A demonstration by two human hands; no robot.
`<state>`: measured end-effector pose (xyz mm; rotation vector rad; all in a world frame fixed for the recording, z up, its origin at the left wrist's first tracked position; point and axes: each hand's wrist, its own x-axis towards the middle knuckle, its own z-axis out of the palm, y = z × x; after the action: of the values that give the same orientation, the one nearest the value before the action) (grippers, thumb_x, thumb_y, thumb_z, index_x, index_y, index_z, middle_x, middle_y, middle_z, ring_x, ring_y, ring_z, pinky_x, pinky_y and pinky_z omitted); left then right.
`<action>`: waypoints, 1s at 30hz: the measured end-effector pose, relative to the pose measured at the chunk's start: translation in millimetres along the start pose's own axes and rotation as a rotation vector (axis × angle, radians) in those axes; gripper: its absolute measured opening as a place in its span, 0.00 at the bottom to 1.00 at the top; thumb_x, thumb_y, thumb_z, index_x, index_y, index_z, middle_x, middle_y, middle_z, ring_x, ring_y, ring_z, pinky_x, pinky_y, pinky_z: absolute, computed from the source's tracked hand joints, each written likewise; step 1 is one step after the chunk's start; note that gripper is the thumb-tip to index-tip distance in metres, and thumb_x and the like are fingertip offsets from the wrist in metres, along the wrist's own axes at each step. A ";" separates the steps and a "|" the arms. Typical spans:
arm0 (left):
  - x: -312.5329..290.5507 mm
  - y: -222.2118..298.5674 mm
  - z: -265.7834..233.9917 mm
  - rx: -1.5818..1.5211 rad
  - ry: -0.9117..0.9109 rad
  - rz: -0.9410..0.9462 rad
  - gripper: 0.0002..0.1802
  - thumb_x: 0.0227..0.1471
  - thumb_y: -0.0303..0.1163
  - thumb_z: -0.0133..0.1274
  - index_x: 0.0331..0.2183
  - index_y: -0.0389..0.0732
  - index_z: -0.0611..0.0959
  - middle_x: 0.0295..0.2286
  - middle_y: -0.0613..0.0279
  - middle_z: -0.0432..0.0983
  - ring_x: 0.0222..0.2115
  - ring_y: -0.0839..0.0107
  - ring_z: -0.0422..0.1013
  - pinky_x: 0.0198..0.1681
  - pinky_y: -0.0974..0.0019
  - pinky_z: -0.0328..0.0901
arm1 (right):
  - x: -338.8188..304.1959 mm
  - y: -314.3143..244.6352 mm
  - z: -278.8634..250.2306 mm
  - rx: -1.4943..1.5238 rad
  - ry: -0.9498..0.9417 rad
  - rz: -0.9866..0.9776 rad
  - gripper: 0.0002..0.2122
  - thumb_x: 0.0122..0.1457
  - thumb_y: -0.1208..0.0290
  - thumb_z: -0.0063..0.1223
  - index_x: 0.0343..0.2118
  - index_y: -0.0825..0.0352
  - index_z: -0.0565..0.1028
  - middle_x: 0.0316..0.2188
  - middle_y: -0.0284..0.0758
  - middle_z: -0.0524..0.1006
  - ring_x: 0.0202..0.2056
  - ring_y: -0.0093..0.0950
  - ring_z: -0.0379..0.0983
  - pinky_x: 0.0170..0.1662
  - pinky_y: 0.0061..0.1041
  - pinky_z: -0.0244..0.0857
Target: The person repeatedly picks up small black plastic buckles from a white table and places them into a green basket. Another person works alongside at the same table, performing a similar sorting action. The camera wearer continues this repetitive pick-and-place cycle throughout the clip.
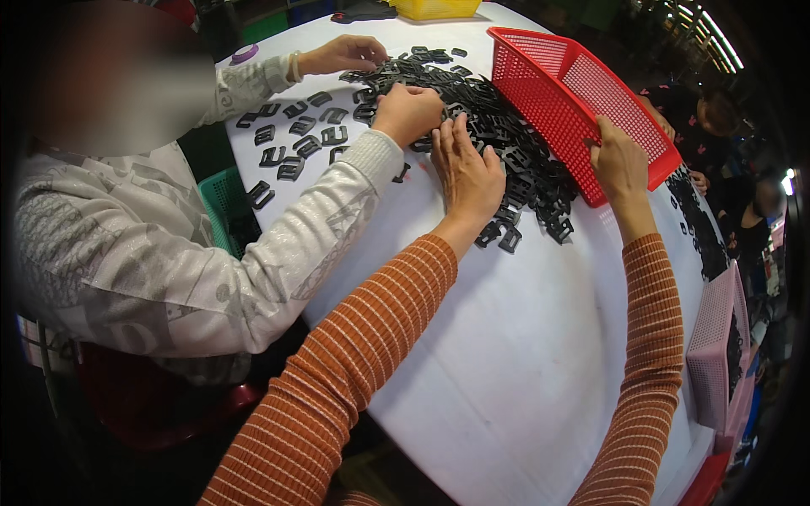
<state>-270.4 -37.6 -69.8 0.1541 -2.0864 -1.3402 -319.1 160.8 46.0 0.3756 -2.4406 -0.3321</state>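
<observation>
A heap of small black plastic buckles (pixel 523 160) lies on the white tabletop. Against the left side of this heap rests my left hand (pixel 468 175), its fingers stretched out and the thumb apart; whether a fingertip touches a single buckle is hidden. My right hand (pixel 620 164) grips the near rim of a red perforated plastic basket (pixel 582 84). The basket is tipped on its side at the heap's right edge, its opening turned toward me. I cannot see any buckles inside it.
On the left a co-worker in a pale patterned sleeve (pixel 312 244) has both hands at the heap, with separate buckles (pixel 299 143) spread beside them. A green basket (pixel 221 202) stands by the table's left edge, a pink basket (pixel 713 354) at the right. More people are at the far right.
</observation>
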 end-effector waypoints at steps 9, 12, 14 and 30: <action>0.7 0.9 8.2 -0.028 0.075 0.020 0.32 0.54 0.32 0.49 0.58 0.37 0.60 0.57 0.41 0.54 0.61 0.47 0.47 0.65 0.49 0.43 | 1.0 28.1 4.7 -0.096 0.090 0.026 0.13 0.57 0.66 0.56 0.46 0.57 0.74 0.31 0.35 0.78 0.33 0.34 0.78 0.35 0.35 0.70; 0.9 7.9 3.1 -0.031 0.074 -0.026 0.32 0.54 0.32 0.50 0.58 0.38 0.60 0.55 0.42 0.55 0.59 0.48 0.50 0.64 0.49 0.43 | 2.5 19.2 8.5 -0.333 0.250 0.003 0.16 0.56 0.63 0.58 0.47 0.55 0.72 0.37 0.31 0.77 0.41 0.29 0.74 0.42 0.35 0.66; 0.3 4.0 -1.6 0.018 0.090 -0.069 0.32 0.53 0.33 0.50 0.57 0.40 0.60 0.53 0.43 0.56 0.56 0.50 0.54 0.63 0.49 0.44 | -8.2 -10.4 11.9 -0.063 0.360 -0.123 0.16 0.56 0.61 0.57 0.47 0.56 0.73 0.37 0.33 0.77 0.41 0.30 0.73 0.42 0.35 0.67; -58.2 16.1 13.5 0.009 -0.113 0.226 0.22 0.56 0.33 0.48 0.51 0.35 0.71 0.49 0.49 0.68 0.54 0.52 0.57 0.61 0.52 0.48 | -64.4 -45.4 26.2 1.484 -0.456 0.342 0.21 0.65 0.54 0.49 0.50 0.67 0.77 0.41 0.32 0.79 0.43 0.20 0.72 0.49 0.20 0.65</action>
<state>-228.7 5.0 -86.1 -0.1532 -2.1299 -1.2275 -278.6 144.7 -24.6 0.4668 -2.6533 1.7752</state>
